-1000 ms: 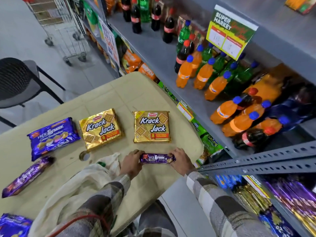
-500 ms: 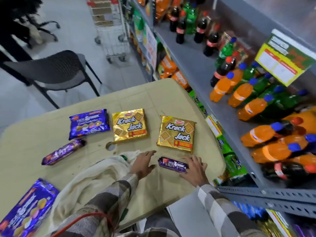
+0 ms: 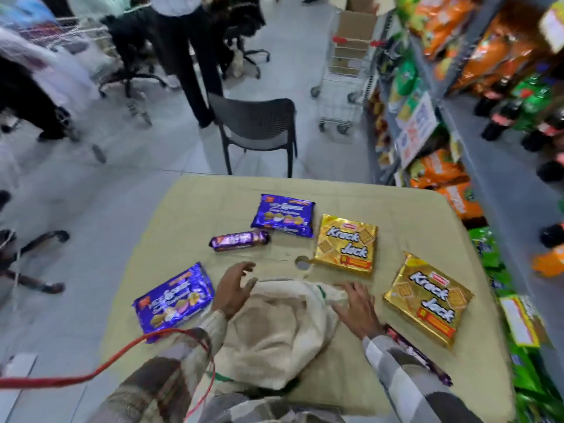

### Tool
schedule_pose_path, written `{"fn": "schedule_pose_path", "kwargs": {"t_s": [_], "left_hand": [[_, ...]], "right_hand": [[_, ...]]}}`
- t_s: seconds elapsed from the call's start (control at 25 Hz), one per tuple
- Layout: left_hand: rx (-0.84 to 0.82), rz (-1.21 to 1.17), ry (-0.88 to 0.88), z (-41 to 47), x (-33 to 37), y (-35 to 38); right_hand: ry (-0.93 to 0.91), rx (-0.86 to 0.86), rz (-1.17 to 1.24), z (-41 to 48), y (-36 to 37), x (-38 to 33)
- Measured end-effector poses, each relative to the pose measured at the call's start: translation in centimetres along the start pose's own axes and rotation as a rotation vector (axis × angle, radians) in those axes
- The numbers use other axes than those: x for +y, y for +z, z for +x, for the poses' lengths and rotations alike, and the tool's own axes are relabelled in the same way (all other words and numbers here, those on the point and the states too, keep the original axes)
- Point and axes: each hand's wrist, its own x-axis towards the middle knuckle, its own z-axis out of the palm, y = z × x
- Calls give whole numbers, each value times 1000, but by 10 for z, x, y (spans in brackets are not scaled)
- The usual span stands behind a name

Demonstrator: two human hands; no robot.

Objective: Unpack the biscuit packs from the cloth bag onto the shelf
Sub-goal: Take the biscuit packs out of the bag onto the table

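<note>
Cream cloth bag (image 3: 274,331) lies slumped on the beige table (image 3: 195,209), and both hands have now come to its mouth. A second ago they held a small purple roll together; now this roll (image 3: 415,352) lies beside the right sleeve, partly covered by it. The left hand (image 3: 233,288) hovers with fingers spread wide and empty, and the right hand (image 3: 355,306) rests flat on the cloth, also holding nothing. So I judge one more pack is out and the bag is searched again. Its inside is hidden, and the picture is blurred.
</note>
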Motion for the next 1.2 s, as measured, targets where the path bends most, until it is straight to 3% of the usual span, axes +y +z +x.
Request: {"fn": "schedule_pose_path", "kwargs": {"t_s": [0.2, 0.32, 0.4, 0.52, 0.72, 0.92, 1.04, 1.2], "left_hand": [[299, -15, -448, -45, -107, -81], [464, -72, -740, -69, -150, -105], [517, -137, -933, -77, -165, -110], [486, -213, -1089, -79, -175, -107], [501, -355, -1037, -73, -179, -96], [520, -295, -1132, -62, -176, -108], [555, -239, -1036, -44, -165, -123], [609, -193, -835, -1, -137, -141]], "right_hand": [[-222, -159, 107, 45, 52, -128], [-269, -355, 72, 66, 105, -200], [-272, -507, 30, 71, 132, -246], [-222, -655, 2, 68, 166, -288], [66, -647, 131, 70, 215, -297], [77, -616, 257, 69, 213, -312], [161, -538, 380, 68, 224, -300], [180, -432, 493, 66, 175, -309]]}}
